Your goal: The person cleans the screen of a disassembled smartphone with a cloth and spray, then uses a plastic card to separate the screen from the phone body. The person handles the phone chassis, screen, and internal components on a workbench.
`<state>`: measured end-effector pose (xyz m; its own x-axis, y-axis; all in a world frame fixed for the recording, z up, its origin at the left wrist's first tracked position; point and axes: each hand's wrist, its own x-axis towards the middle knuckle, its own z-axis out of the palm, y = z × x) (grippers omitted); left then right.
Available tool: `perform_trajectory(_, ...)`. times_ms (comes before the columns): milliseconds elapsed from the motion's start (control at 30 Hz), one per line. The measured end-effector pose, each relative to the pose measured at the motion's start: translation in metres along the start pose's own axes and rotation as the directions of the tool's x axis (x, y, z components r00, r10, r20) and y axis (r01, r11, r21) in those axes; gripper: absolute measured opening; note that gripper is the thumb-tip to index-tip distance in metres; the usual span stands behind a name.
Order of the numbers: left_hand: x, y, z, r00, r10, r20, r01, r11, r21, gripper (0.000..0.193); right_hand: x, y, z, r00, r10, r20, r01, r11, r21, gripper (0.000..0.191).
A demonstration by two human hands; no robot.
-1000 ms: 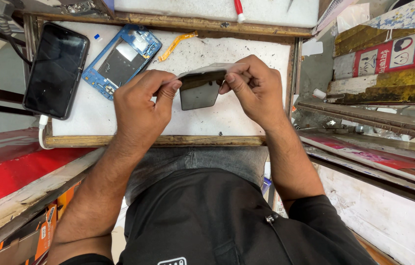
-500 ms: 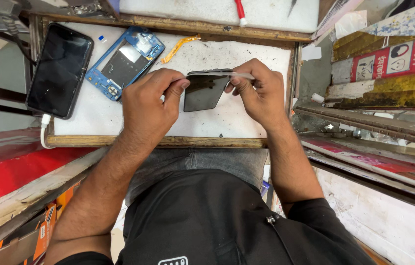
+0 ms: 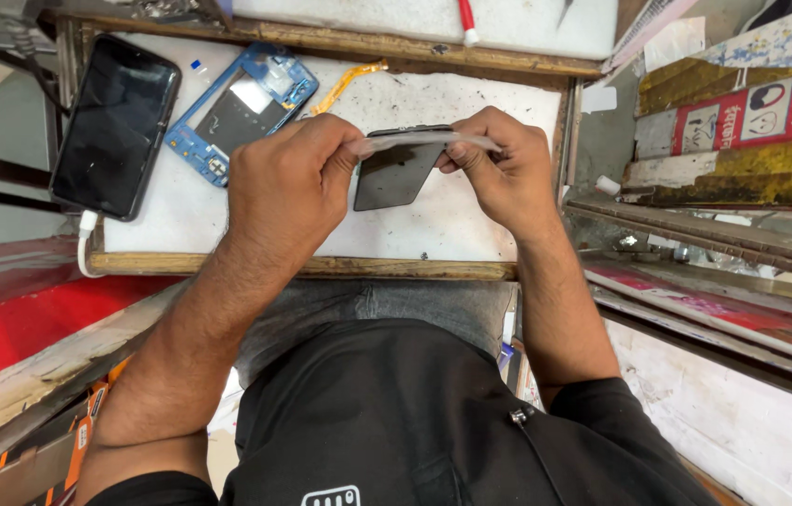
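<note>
- Head view: our left hand (image 3: 288, 183) and right hand (image 3: 499, 164) pinch a thin clear film (image 3: 424, 141), half peeled off the dark rectangular phone panel (image 3: 396, 176).
- Blue phone frame (image 3: 241, 111) lies bare on the white worktop (image 3: 471, 225).

The screen panel (image 3: 398, 174) I hold looks glossy dark glass; beneath it, the white board (image 3: 471, 103) is matt, speckled, wood-framed.

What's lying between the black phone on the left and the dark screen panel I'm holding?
In the head view, a blue phone frame lies on the white mat between the black phone and the dark screen panel, partly behind the left hand.
</note>
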<state>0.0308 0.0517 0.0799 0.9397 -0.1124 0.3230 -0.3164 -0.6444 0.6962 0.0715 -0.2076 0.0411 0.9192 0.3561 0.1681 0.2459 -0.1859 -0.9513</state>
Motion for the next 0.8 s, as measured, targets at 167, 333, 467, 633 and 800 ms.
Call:
perform_trajectory(167,-0.003,0.003,0.010,0.995,-0.012,-0.099,0.003,0.996,-0.091,0.011,0.004,-0.008,-0.007,0.999,0.027,0.039,-0.026,0.999,-0.040,0.006)
perform_trajectory(333,-0.006,0.001,0.003,0.996,-0.061,-0.062,0.054,0.992,-0.112,0.012,0.010,-0.011,-0.007,0.995,0.051,0.085,-0.045,0.996,-0.080,0.004)
perform_trajectory(467,0.003,0.000,-0.008,0.997,-0.065,0.052,0.065,0.998,-0.012,0.011,0.007,0.002,-0.002,0.996,0.057,0.063,-0.057,0.998,0.004,0.005)
perform_trajectory(633,0.011,0.004,-0.007,0.999,-0.021,0.030,0.021,1.000,0.001,0.013,0.004,0.011,-0.001,0.998,0.044,0.050,-0.046,0.998,0.039,0.003)
perform_trajectory(800,0.000,0.000,0.004,0.995,-0.097,0.001,0.096,0.984,-0.149,0.008,0.010,-0.007,-0.008,0.994,0.064,0.085,-0.058,0.996,-0.069,0.006)
